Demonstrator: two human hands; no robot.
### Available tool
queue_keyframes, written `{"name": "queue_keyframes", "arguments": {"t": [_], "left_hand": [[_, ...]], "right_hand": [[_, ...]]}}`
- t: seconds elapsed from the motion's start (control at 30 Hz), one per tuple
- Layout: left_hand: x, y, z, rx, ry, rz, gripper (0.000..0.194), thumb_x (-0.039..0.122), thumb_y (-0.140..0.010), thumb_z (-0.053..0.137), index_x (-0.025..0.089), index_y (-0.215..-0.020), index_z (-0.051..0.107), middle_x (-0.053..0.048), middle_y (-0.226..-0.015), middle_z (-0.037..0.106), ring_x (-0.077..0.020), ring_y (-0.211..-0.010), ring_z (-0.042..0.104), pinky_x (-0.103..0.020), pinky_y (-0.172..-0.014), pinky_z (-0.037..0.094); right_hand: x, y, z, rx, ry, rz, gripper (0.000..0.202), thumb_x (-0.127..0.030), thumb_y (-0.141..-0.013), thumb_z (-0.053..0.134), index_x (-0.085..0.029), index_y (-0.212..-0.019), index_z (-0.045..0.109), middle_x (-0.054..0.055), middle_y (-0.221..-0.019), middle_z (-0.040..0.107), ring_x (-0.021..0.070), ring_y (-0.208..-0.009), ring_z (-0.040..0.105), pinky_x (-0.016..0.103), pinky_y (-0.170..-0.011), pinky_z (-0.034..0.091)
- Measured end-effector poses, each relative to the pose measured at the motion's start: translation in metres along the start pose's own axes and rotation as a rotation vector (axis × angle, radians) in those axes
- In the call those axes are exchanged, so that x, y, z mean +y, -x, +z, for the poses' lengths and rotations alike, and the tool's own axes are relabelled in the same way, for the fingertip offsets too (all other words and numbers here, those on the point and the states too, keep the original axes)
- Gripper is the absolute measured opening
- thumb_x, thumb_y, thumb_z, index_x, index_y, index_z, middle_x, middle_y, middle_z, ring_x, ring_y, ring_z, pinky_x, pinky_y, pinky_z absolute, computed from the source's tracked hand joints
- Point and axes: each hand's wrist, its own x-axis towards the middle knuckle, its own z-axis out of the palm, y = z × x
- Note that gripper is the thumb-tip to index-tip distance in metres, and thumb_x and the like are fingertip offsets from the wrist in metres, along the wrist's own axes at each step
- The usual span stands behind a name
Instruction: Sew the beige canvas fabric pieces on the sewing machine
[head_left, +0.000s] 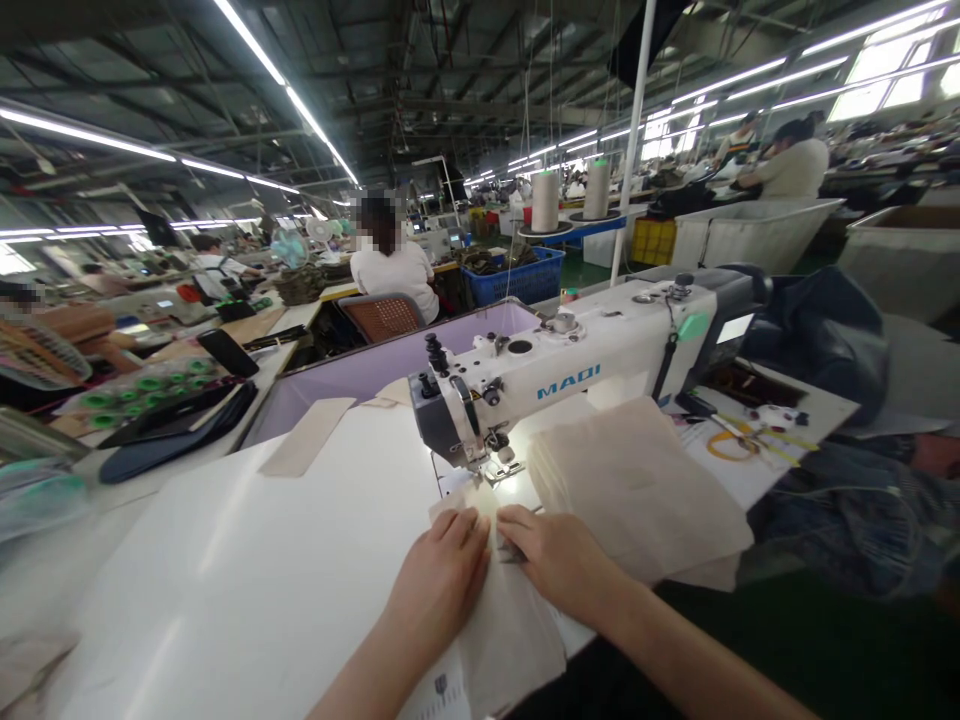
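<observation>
A long beige fabric piece (506, 640) runs from the table's front edge up to the needle area of a white sewing machine (577, 360). My left hand (442, 565) rests on its left side, fingers bent and close together, gripping the cloth just before the presser foot (501, 472). On the right edge of the same cloth, my right hand (562, 560) has its fingers curled and closed. A small dark grey patch (510, 548) shows beneath those fingers; I cannot tell what it is. Right of the needle lies a stack of beige fabric pieces (637, 485).
A loose beige strip (309, 436) lies on the white table (247, 570). Scissors (739, 437) with yellow handles lie at the right. Behind the machine stand a lilac-walled bin (352, 370) and thread cones (545, 200). A seated person (394, 270) is farther back.
</observation>
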Motion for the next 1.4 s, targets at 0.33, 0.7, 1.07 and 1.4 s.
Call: {"name": "queue_keyframes", "arguments": {"t": [0.33, 0.7, 1.07, 1.4], "left_hand": [[-0.002, 0.003, -0.001, -0.01, -0.078, 0.036, 0.03, 0.021, -0.097, 0.055, 0.018, -0.127, 0.058, -0.012, -0.125, 0.066, -0.0296, -0.109, 0.062, -0.042, -0.082, 0.06], [-0.014, -0.017, -0.012, -0.079, -0.084, -0.048, 0.02, 0.023, -0.098, 0.055, 0.018, -0.112, 0.067, -0.011, -0.117, 0.068, -0.0295, -0.107, 0.062, -0.043, -0.084, 0.06], [-0.022, -0.021, -0.011, -0.072, -0.097, -0.079, 0.022, 0.024, -0.099, 0.052, 0.017, -0.113, 0.068, -0.012, -0.119, 0.069, -0.0289, -0.11, 0.062, -0.043, -0.087, 0.059], [0.027, 0.028, 0.026, 0.15, -0.328, 0.096, 0.057, 0.049, -0.096, 0.057, 0.016, -0.142, 0.056, -0.014, -0.145, 0.059, -0.0341, -0.127, 0.059, -0.045, -0.097, 0.053]], "right_hand": [[0.0, -0.004, -0.004, -0.017, 0.038, -0.014, 0.028, -0.015, -0.101, 0.043, -0.02, -0.119, 0.064, 0.006, -0.132, 0.066, 0.021, -0.098, 0.071, 0.028, -0.084, 0.051], [0.004, -0.029, -0.006, 0.005, 0.016, 0.011, 0.026, -0.016, -0.099, 0.047, -0.024, -0.115, 0.066, 0.005, -0.121, 0.07, 0.02, -0.101, 0.069, 0.027, -0.087, 0.049], [0.005, -0.035, -0.004, 0.045, -0.029, 0.012, 0.026, -0.017, -0.1, 0.047, -0.024, -0.112, 0.068, 0.004, -0.121, 0.07, 0.0189, -0.101, 0.068, 0.027, -0.087, 0.048], [0.011, -0.001, -0.021, 0.093, -0.033, 0.117, 0.017, -0.015, -0.094, 0.055, -0.021, -0.102, 0.069, 0.004, -0.108, 0.07, 0.0194, -0.09, 0.068, 0.027, -0.073, 0.045]]}}
